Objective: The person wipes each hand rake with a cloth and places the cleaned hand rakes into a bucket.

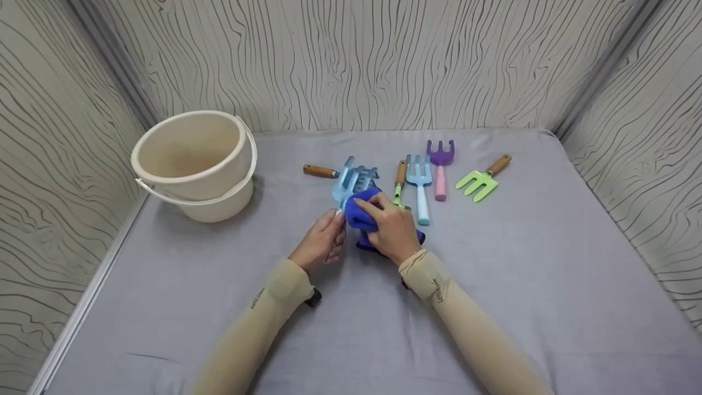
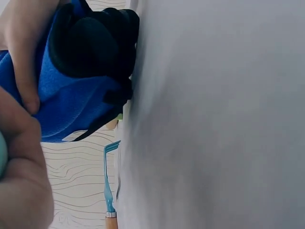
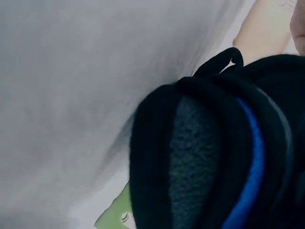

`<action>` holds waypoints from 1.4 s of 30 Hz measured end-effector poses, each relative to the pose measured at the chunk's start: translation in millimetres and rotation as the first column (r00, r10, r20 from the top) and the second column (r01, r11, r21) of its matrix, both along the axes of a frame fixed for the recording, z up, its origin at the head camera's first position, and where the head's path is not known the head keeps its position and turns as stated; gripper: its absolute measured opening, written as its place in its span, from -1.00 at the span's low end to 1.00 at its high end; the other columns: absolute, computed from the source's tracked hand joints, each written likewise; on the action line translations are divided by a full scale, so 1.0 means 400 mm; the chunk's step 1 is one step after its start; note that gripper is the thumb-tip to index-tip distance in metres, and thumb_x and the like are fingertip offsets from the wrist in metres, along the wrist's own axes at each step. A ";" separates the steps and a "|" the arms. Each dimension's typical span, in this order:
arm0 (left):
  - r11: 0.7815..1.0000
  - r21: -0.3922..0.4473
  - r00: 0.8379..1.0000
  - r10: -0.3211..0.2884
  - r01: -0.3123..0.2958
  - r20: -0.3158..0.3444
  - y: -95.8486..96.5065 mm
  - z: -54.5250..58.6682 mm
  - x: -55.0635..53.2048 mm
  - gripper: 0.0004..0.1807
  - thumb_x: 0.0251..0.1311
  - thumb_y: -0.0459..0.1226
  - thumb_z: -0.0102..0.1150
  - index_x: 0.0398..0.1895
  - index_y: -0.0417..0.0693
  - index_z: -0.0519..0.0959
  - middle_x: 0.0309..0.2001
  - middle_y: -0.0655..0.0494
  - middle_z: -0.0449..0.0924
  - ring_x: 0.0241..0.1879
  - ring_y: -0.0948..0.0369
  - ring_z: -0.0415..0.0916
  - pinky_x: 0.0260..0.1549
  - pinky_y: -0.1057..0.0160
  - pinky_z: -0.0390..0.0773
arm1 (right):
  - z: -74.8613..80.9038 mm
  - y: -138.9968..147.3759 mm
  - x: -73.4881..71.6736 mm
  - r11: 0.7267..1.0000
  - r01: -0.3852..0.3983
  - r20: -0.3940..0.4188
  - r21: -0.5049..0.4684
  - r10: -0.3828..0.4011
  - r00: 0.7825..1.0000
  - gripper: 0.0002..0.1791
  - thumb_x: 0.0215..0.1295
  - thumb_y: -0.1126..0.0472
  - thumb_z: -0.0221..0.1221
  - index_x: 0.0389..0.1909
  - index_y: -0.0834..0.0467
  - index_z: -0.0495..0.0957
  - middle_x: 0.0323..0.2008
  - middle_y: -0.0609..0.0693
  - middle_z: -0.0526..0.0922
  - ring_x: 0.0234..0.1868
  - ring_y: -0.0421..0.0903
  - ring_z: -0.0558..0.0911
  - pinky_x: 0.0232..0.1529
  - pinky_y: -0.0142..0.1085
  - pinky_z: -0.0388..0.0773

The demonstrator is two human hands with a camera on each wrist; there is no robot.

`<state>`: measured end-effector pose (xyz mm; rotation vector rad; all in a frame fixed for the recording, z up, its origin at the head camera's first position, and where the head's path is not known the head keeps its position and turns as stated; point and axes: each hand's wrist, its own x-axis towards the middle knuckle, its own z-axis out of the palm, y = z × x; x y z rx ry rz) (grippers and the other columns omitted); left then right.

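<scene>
Over the middle of the bed-like grey cloth, my left hand (image 1: 324, 240) grips the handle of a light blue garden hand fork (image 1: 343, 187), tines pointing away. My right hand (image 1: 396, 227) pinches a blue cloth (image 1: 362, 214) against the lower part of the fork's head, near the handle. Loose folds of the cloth (image 2: 76, 100) hang below that hand in the left wrist view. Dark-edged folds of the same cloth (image 3: 195, 152) fill much of the right wrist view. My left fingers (image 2: 24, 176) curl round the handle, most of which is hidden.
A cream bucket (image 1: 219, 189) with a white handle stands at left. Beyond my hands lie a blue rake with a wooden handle (image 1: 320, 171), a green tool (image 1: 399, 184), a blue fork (image 1: 420, 178), a purple-and-pink rake (image 1: 440, 170) and a green fork (image 1: 480, 184). Patterned walls (image 1: 373, 66) enclose the surface.
</scene>
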<state>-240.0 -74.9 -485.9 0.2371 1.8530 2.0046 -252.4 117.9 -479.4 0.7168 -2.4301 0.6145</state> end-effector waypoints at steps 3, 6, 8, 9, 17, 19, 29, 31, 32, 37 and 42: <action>1.000 -0.007 1.000 -0.007 0.007 0.010 0.000 -0.001 0.000 -0.66 0.66 0.03 -0.30 -0.20 0.00 0.25 -0.48 0.17 0.22 -0.68 0.27 0.12 -0.74 0.34 0.20 | 0.004 0.003 -0.001 1.000 -0.001 0.001 -0.002 0.001 1.000 -0.41 0.02 0.41 0.46 0.16 0.07 0.71 -0.11 0.14 0.67 -0.20 0.15 0.76 -0.05 0.03 0.72; 1.000 -0.018 1.000 -0.008 0.009 0.017 -0.001 -0.001 0.000 -0.65 0.65 0.05 -0.28 -0.19 0.01 0.26 -0.46 0.17 0.23 -0.67 0.27 0.12 -0.72 0.34 0.21 | 0.007 0.007 -0.003 1.000 -0.004 0.008 -0.009 0.004 1.000 -0.43 0.02 0.42 0.47 0.13 0.08 0.72 -0.09 0.16 0.67 -0.14 0.19 0.76 0.00 0.05 0.71; 1.000 -0.025 1.000 -0.009 0.010 0.023 -0.001 -0.001 0.000 -0.65 0.65 0.06 -0.27 -0.18 0.01 0.26 -0.46 0.17 0.24 -0.66 0.26 0.13 -0.72 0.34 0.22 | 0.009 0.010 -0.005 1.000 -0.007 0.008 -0.018 0.008 1.000 -0.45 0.03 0.42 0.47 0.11 0.08 0.73 -0.10 0.16 0.68 -0.11 0.20 0.76 0.02 0.05 0.70; 1.000 -0.027 1.000 -0.010 0.011 0.024 -0.001 -0.001 0.001 -0.65 0.65 0.06 -0.27 -0.18 0.01 0.27 -0.46 0.16 0.24 -0.66 0.26 0.12 -0.71 0.33 0.22 | 0.009 0.012 -0.006 1.000 -0.008 0.007 -0.024 0.008 1.000 -0.46 0.04 0.43 0.46 0.11 0.08 0.73 -0.10 0.15 0.68 -0.10 0.20 0.76 0.02 0.05 0.70; 0.999 -0.025 0.997 -0.022 0.023 0.071 -0.003 0.002 0.007 -0.63 0.65 0.06 -0.27 -0.13 -0.04 0.27 -0.45 0.15 0.24 -0.64 0.23 0.14 -0.71 0.31 0.24 | 0.008 0.022 -0.005 0.998 -0.008 0.017 -0.056 0.009 1.000 -0.44 0.01 0.53 0.42 0.06 0.05 0.76 -0.09 0.11 0.70 -0.04 0.19 0.76 0.06 0.04 0.69; 0.999 -0.024 0.997 -0.020 0.022 0.071 -0.003 0.002 0.006 -0.64 0.65 0.05 -0.27 -0.15 -0.02 0.27 -0.45 0.15 0.24 -0.65 0.24 0.13 -0.71 0.31 0.23 | 0.010 0.024 -0.007 0.998 -0.013 0.015 -0.057 0.013 1.000 -0.44 0.00 0.53 0.42 0.06 0.05 0.76 -0.09 0.11 0.69 -0.03 0.20 0.76 0.07 0.04 0.69; 0.998 -0.009 0.997 -0.054 0.054 0.051 0.004 -0.001 0.011 -0.68 0.66 0.01 -0.23 -0.23 0.01 0.27 -0.50 0.17 0.21 -0.70 0.26 0.10 -0.73 0.33 0.21 | 0.012 0.055 -0.032 0.997 0.030 -0.020 -0.070 -0.031 0.999 -0.41 -0.05 0.55 0.43 0.05 0.05 0.77 -0.10 0.12 0.69 -0.04 0.19 0.76 0.07 0.03 0.69; 0.998 -0.010 0.997 -0.059 0.059 0.055 0.006 -0.004 0.014 -0.69 0.66 0.00 -0.23 -0.23 0.01 0.26 -0.51 0.17 0.21 -0.70 0.26 0.10 -0.73 0.33 0.21 | 0.011 0.064 -0.036 0.996 0.035 -0.022 -0.080 -0.037 0.999 -0.41 -0.05 0.55 0.42 0.05 0.05 0.77 -0.10 0.14 0.69 -0.03 0.22 0.75 0.09 0.05 0.68; 0.998 -0.014 0.997 -0.059 0.060 0.057 0.006 -0.004 0.016 -0.69 0.66 0.00 -0.23 -0.23 0.01 0.27 -0.51 0.18 0.21 -0.69 0.26 0.11 -0.73 0.33 0.21 | 0.011 0.068 -0.037 0.996 0.040 -0.020 -0.085 -0.041 0.999 -0.41 -0.05 0.55 0.42 0.05 0.05 0.78 -0.09 0.15 0.69 -0.02 0.23 0.75 0.10 0.06 0.67; 0.998 -0.034 0.995 -0.056 0.058 0.082 0.009 0.002 0.017 -0.66 0.64 0.03 -0.20 -0.17 -0.04 0.29 -0.49 0.18 0.24 -0.66 0.25 0.14 -0.70 0.33 0.24 | 0.019 0.083 -0.040 0.994 0.073 0.001 -0.087 -0.073 0.997 -0.41 0.01 0.56 0.41 0.08 0.03 0.77 -0.06 0.17 0.69 0.04 0.27 0.74 0.17 0.08 0.63; 0.998 -0.041 0.994 -0.049 0.053 0.101 0.009 0.009 0.015 -0.60 0.63 0.05 -0.20 -0.08 -0.12 0.30 -0.47 0.17 0.25 -0.64 0.23 0.16 -0.69 0.32 0.25 | 0.025 0.087 -0.043 0.994 0.090 -0.012 -0.066 -0.091 0.996 -0.40 0.03 0.56 0.42 0.11 0.02 0.75 -0.05 0.17 0.68 0.04 0.25 0.74 0.16 0.06 0.64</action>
